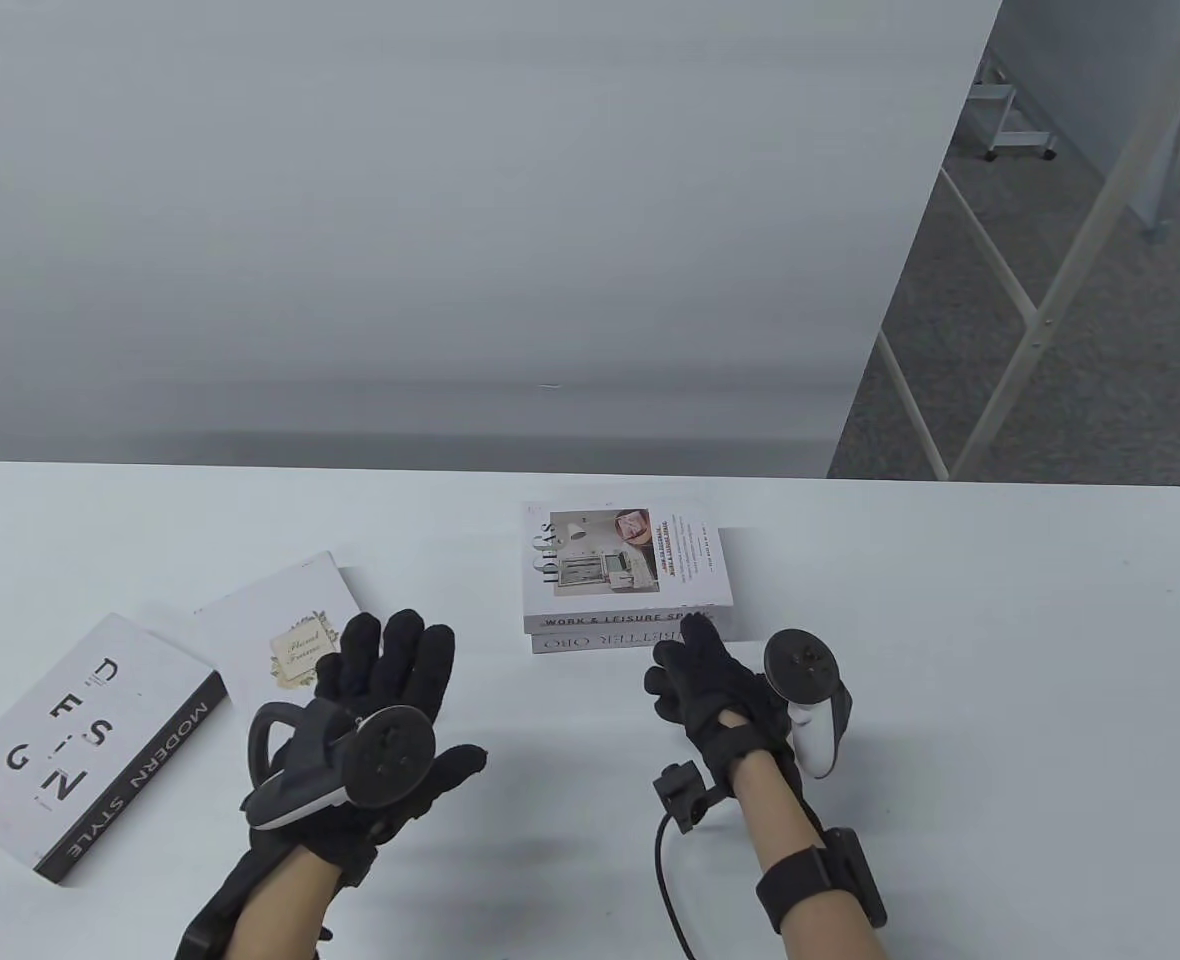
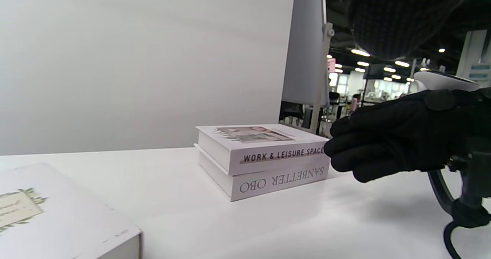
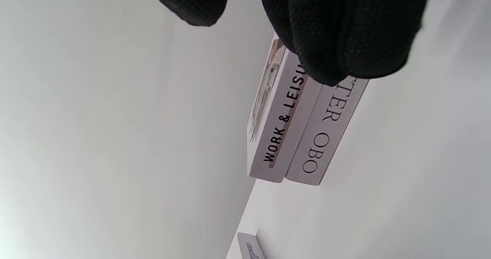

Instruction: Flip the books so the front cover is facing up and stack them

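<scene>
Two white books (image 1: pixel 622 575) stacked (top cover pictured).

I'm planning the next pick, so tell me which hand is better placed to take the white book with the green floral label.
Probably the left. The left hand hovers open right beside the floral-label book, partly over its corner. The right hand is across the table at the two-book stack, fingers at its spine edge.

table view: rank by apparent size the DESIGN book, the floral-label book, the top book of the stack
1. Grey-and-white "Modern Style" DESIGN book, though it lies nearest the camera.
2-3. White floral-label book, partly overlapped, and picture-cover "Work & Leisure Space" top book: too alike to rank.
</scene>
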Action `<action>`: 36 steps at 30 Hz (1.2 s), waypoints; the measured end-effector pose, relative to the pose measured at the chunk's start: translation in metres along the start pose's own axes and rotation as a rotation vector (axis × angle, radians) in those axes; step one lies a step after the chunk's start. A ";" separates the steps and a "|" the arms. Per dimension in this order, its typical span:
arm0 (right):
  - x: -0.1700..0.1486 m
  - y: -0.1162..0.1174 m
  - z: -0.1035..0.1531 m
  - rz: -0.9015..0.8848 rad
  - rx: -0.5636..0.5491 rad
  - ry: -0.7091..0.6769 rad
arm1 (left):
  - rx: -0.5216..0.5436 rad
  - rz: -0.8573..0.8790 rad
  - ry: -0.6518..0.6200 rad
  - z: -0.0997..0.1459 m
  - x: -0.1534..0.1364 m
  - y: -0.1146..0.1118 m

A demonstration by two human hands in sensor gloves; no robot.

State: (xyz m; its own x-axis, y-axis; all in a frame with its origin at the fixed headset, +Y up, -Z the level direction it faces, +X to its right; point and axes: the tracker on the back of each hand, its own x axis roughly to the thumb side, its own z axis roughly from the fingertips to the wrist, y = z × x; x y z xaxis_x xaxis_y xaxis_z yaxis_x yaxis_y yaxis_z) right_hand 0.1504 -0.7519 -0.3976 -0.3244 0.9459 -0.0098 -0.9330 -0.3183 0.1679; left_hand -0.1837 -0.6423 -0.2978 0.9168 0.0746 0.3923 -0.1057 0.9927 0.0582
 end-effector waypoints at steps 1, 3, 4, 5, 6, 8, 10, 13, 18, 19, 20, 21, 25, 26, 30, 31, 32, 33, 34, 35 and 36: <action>0.004 -0.003 0.006 0.055 0.020 -0.052 | -0.008 0.012 -0.011 -0.002 0.002 -0.004; 0.010 -0.008 0.018 0.173 0.065 -0.121 | -0.022 0.006 -0.019 -0.004 0.006 -0.010; 0.013 -0.009 0.024 0.225 0.067 -0.139 | -0.026 -0.004 -0.021 -0.005 0.008 -0.012; 0.016 -0.011 0.032 0.290 0.068 -0.176 | -0.031 -0.020 -0.027 -0.007 0.010 -0.015; 0.021 -0.012 0.040 0.354 0.080 -0.216 | -0.040 -0.037 -0.035 -0.009 0.012 -0.019; 0.026 -0.014 0.053 0.462 0.090 -0.260 | -0.059 -0.053 -0.044 -0.011 0.016 -0.026; 0.029 -0.015 0.064 0.522 0.113 -0.299 | -0.069 -0.076 -0.045 -0.013 0.020 -0.034; 0.032 -0.019 0.078 0.500 0.151 -0.324 | -0.077 -0.174 -0.053 -0.016 0.028 -0.045; 0.032 -0.036 0.093 0.684 0.109 -0.327 | -0.155 -0.125 -0.064 -0.021 0.029 -0.064; 0.032 -0.039 0.094 0.710 0.108 -0.320 | -0.167 -0.111 -0.062 -0.022 0.028 -0.067; 0.030 -0.044 0.095 0.746 0.089 -0.309 | -0.188 -0.091 -0.055 -0.023 0.026 -0.072; 0.029 -0.047 0.096 0.779 0.074 -0.296 | -0.199 -0.083 -0.050 -0.023 0.024 -0.075; 0.027 -0.058 0.099 0.961 0.069 -0.244 | -0.238 -0.101 -0.022 -0.027 0.015 -0.088; 0.028 -0.058 0.100 0.986 0.068 -0.248 | -0.248 -0.098 -0.012 -0.028 0.012 -0.090; 0.037 -0.061 0.101 1.003 0.036 -0.252 | -0.264 -0.091 0.058 -0.035 -0.006 -0.100; 0.040 -0.060 0.101 1.009 0.034 -0.261 | -0.269 -0.099 0.088 -0.038 -0.014 -0.102; 0.042 -0.060 0.102 1.017 0.036 -0.267 | -0.271 -0.101 0.112 -0.040 -0.021 -0.104; 0.044 -0.060 0.103 1.021 0.037 -0.270 | -0.274 -0.095 0.126 -0.042 -0.027 -0.105; 0.047 -0.061 0.105 1.019 0.040 -0.274 | -0.279 -0.085 0.159 -0.044 -0.037 -0.107; 0.048 -0.061 0.105 1.016 0.041 -0.275 | -0.285 -0.085 0.184 -0.046 -0.043 -0.107; 0.050 -0.062 0.106 1.005 0.040 -0.275 | -0.299 -0.089 0.214 -0.048 -0.054 -0.107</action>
State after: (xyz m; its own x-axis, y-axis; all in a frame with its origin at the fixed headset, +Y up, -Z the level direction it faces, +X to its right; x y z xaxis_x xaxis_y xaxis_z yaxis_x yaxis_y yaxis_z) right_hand 0.2091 -0.6783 -0.3042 -0.8974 0.2298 0.3767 -0.2453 -0.9694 0.0070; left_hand -0.2031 -0.7480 -0.3692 0.9803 -0.0261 0.1957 0.0658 0.9778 -0.1991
